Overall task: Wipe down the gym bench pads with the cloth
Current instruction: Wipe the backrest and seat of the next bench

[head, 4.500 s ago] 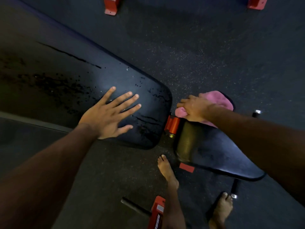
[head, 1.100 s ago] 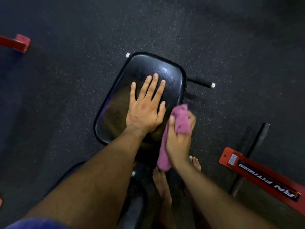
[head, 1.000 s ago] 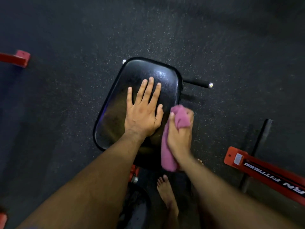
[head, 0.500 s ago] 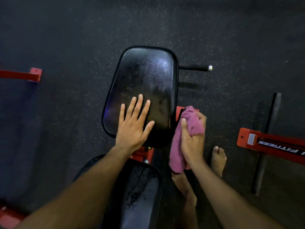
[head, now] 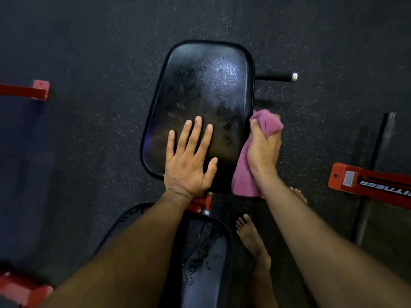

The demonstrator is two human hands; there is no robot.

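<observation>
Head view, looking straight down: the black seat pad [head: 201, 90] sits a bit toward 12 o'clock from centre, wet-looking and shiny. The left hand [head: 189, 161] lies flat on its near end, fingers straight and spread, holding nothing. At about 3 o'clock from that hand, the right hand [head: 263, 147] is bunched around a pink cloth [head: 244, 176], pressed against the pad's right edge. The back pad [head: 204, 261] is down at 6 o'clock. There's a red frame [head: 367, 182] off at 3 o'clock.
</observation>
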